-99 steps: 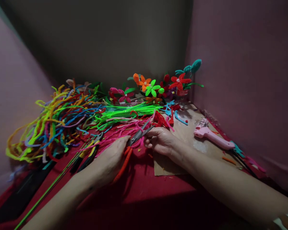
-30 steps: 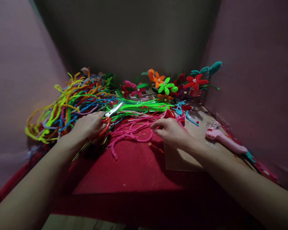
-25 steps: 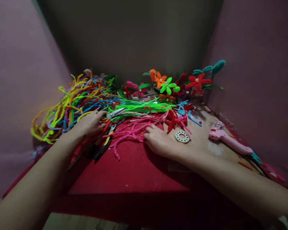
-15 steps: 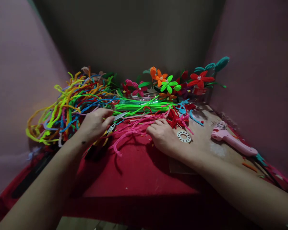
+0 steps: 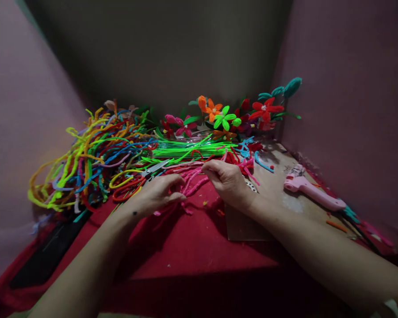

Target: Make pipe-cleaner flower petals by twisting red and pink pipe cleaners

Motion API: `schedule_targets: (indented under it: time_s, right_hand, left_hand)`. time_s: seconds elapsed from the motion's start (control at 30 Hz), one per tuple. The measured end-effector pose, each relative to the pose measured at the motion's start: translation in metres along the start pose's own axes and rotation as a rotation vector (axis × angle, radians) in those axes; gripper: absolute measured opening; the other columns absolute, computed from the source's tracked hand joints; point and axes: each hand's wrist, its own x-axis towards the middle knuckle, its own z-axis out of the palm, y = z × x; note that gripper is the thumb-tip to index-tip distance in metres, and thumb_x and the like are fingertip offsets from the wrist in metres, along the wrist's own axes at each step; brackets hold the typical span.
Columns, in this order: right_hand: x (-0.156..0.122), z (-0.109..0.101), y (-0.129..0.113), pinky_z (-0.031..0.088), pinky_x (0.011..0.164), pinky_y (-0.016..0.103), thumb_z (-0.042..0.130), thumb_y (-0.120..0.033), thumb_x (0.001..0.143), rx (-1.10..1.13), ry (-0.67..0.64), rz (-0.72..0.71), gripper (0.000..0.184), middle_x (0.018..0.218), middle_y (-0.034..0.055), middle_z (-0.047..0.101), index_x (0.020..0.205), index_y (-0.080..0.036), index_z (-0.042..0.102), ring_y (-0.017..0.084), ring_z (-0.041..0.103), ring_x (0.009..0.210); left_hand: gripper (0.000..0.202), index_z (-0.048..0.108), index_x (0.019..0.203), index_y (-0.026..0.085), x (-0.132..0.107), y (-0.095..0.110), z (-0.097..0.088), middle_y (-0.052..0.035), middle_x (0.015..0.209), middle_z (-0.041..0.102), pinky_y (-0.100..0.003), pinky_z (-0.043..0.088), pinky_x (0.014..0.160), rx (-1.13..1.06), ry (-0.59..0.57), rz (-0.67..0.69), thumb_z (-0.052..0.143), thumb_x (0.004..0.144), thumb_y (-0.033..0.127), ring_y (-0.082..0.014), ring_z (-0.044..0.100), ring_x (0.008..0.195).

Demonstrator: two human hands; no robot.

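My left hand (image 5: 155,194) and my right hand (image 5: 227,179) meet over a bunch of pink pipe cleaners (image 5: 194,176) on the red cloth (image 5: 192,247). The right hand's fingers are curled and pinch pink strands. The left hand's fingers are bent onto the pink ends below them. Scissors (image 5: 142,174) with red handles lie just left of the left hand, blades pointing right, free of both hands. A big tangle of mixed-colour pipe cleaners (image 5: 89,159) fills the left.
Finished pipe-cleaner flowers (image 5: 219,117) stand along the back wall behind neon green stems (image 5: 189,149). A pink glue gun (image 5: 310,192) lies on the cardboard sheet (image 5: 278,185) at right. Pink walls close in on both sides.
The left hand let go of the scissors at the left and came back to the pink strands. The right hand rose from the cloth and pinched strands, now covering the white ring.
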Motion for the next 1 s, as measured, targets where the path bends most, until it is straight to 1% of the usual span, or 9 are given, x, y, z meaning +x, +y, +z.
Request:
schedule_targets:
  time_s: [0.07, 0.17, 0.33, 0.43, 0.53, 0.63, 0.77, 0.87, 1.0]
  right_hand:
    - [0.001, -0.001, -0.001, 0.036, 0.070, 0.026, 0.042, -0.022, 0.086, 0.025, 0.030, 0.010, 0.017, 0.075, 0.0028, 0.058, 0.079, -0.020, 0.058, 0.014, 0.052, 0.071]
    - [0.003, -0.004, -0.002, 0.036, 0.068, 0.025, 0.045, -0.021, 0.084, 0.073, 0.125, 0.066, 0.015, 0.071, 0.0011, 0.056, 0.078, -0.019, 0.058, 0.013, 0.050, 0.067]
    - [0.011, -0.008, 0.002, 0.034, 0.052, 0.022, 0.052, -0.022, 0.079, 0.370, 0.240, 0.311, 0.009, 0.059, -0.0032, 0.049, 0.072, -0.018, 0.056, 0.008, 0.043, 0.053]
    - [0.013, -0.011, 0.004, 0.024, 0.037, 0.021, 0.058, -0.026, 0.076, 0.697, 0.078, 0.579, 0.011, 0.043, -0.0088, 0.034, 0.070, -0.019, 0.052, 0.005, 0.027, 0.035]
    - [0.014, -0.014, 0.004, 0.015, 0.032, 0.019, 0.063, -0.025, 0.073, 0.976, -0.149, 0.754, 0.016, 0.040, -0.0121, 0.023, 0.070, -0.019, 0.048, 0.003, 0.016, 0.032]
    - [0.012, -0.017, 0.001, 0.011, 0.031, 0.017, 0.064, -0.021, 0.074, 1.118, -0.320, 0.841, 0.021, 0.041, -0.0121, 0.023, 0.068, -0.019, 0.044, 0.003, 0.013, 0.033]
    - [0.009, -0.017, 0.000, 0.014, 0.030, 0.016, 0.059, -0.026, 0.080, 1.136, -0.547, 0.873, 0.013, 0.041, -0.0119, 0.024, 0.074, -0.016, 0.051, 0.002, 0.014, 0.033]
    - [0.005, -0.014, -0.001, 0.016, 0.029, 0.016, 0.055, -0.030, 0.082, 1.071, -0.646, 0.824, 0.016, 0.038, -0.0122, 0.025, 0.079, -0.015, 0.055, 0.003, 0.015, 0.030]
    - [0.001, -0.007, -0.011, 0.018, 0.026, 0.017, 0.051, -0.027, 0.083, 0.900, -0.639, 0.701, 0.015, 0.035, -0.0118, 0.027, 0.074, -0.015, 0.056, 0.003, 0.019, 0.026]
  left_hand:
    - [0.019, 0.059, 0.074, 0.017, -0.002, -0.001, 0.008, 0.0014, 0.064, 0.055, -0.022, 0.033, 0.055, 0.057, -0.047, -0.029, 0.048, 0.076, 0.033, -0.0114, 0.046, 0.058]
    - [0.022, 0.059, 0.069, 0.017, -0.001, -0.009, 0.014, 0.0006, 0.060, 0.053, -0.023, 0.032, 0.054, 0.114, 0.027, -0.091, 0.042, 0.077, 0.029, -0.0115, 0.045, 0.056]
    - [0.030, 0.062, 0.074, 0.016, -0.003, -0.022, -0.014, 0.0004, 0.056, 0.051, -0.023, 0.035, 0.051, -0.089, 0.174, -0.178, 0.040, 0.080, 0.036, -0.0107, 0.044, 0.052]
    - [0.028, 0.064, 0.078, 0.016, -0.011, -0.024, -0.038, 0.0005, 0.055, 0.053, -0.021, 0.037, 0.046, -0.469, 0.231, -0.275, 0.052, 0.076, 0.041, -0.0096, 0.046, 0.049]
    - [0.016, 0.066, 0.074, 0.017, -0.015, -0.029, -0.048, -0.0002, 0.056, 0.057, -0.019, 0.038, 0.042, -0.703, 0.452, -0.346, 0.063, 0.070, 0.032, -0.0083, 0.048, 0.046]
    - [0.003, 0.063, 0.064, 0.014, -0.009, -0.034, -0.045, -0.0001, 0.052, 0.058, -0.016, 0.041, 0.041, -1.073, 0.710, -0.277, 0.064, 0.067, 0.013, -0.0071, 0.049, 0.043]
    - [0.019, 0.057, 0.065, 0.013, 0.008, -0.025, -0.041, -0.0005, 0.057, 0.062, -0.023, 0.052, 0.053, -1.653, 0.908, -0.218, 0.048, 0.079, 0.006, -0.0109, 0.059, 0.054]
    - [0.024, 0.052, 0.066, 0.015, 0.018, -0.013, -0.043, 0.0011, 0.055, 0.059, -0.021, 0.051, 0.053, -1.892, 0.859, -0.225, 0.041, 0.086, 0.007, -0.0095, 0.059, 0.053]
    - [0.032, 0.045, 0.064, 0.016, 0.027, -0.010, -0.047, 0.0067, 0.040, 0.037, -0.014, 0.027, 0.031, -2.038, 0.704, -0.120, 0.030, 0.090, 0.007, -0.0037, 0.033, 0.030]
